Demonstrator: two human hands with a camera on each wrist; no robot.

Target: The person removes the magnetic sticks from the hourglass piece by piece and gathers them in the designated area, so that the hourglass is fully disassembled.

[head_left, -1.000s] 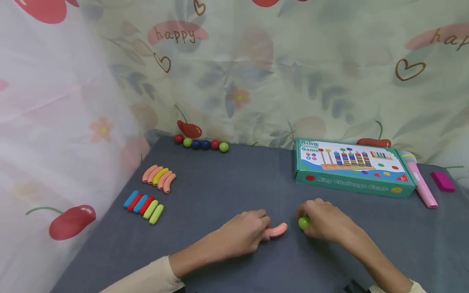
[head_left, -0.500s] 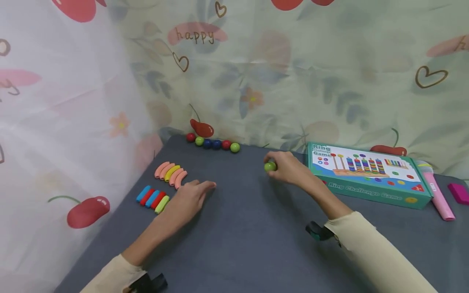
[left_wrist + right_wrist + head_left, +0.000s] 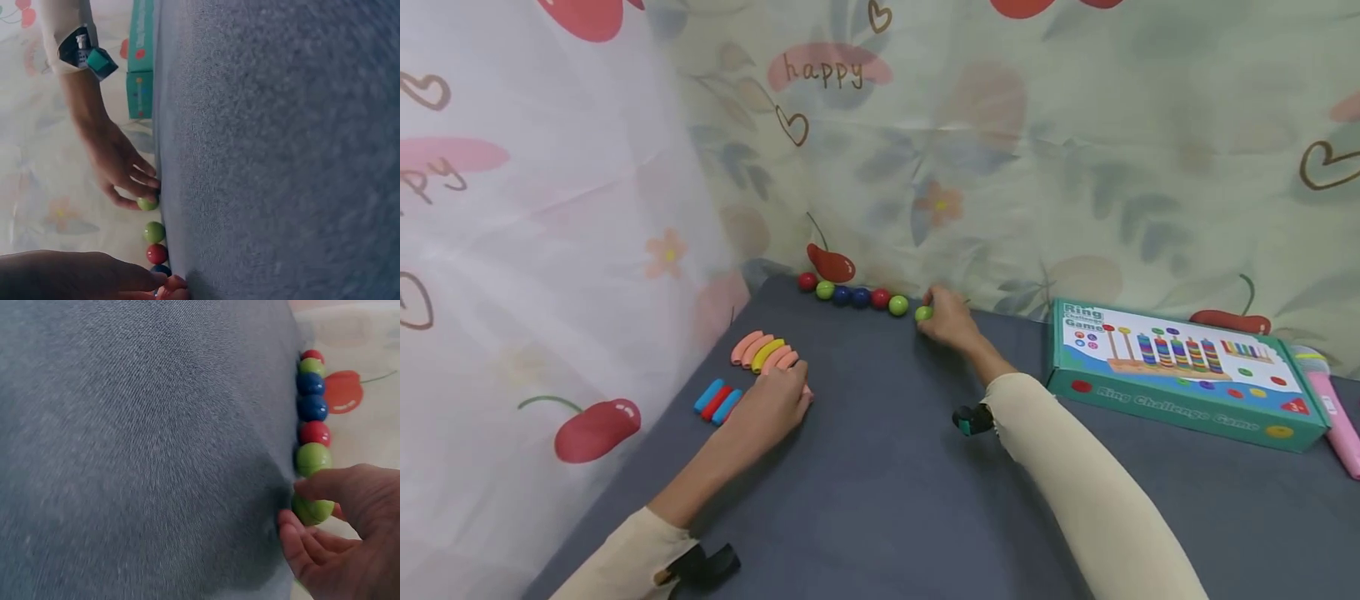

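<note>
My left hand (image 3: 778,396) pinches a pink curved piece (image 3: 172,289) at the right end of a row of curved pieces (image 3: 767,354), pink with one yellow. The hand hides most of that piece. Below the row lie straight blue and red sticks (image 3: 718,402), partly covered by the same hand. At the back edge, my right hand (image 3: 950,319) holds a green ball (image 3: 312,509) between thumb and fingers. That ball is just right of the last green ball (image 3: 898,306) in a line of red, green and blue balls (image 3: 861,297).
A green Ring Challenge Game box (image 3: 1187,375) lies at the right on the dark grey tabletop (image 3: 880,500). A pink toy microphone (image 3: 1333,408) is beside it. Patterned cloth (image 3: 1000,167) hangs behind the table and along its left side.
My left hand has moved left and back with the pink piece, to the curved row's end. My right hand has carried the green ball back and left to the ball line. The head view has shifted.
</note>
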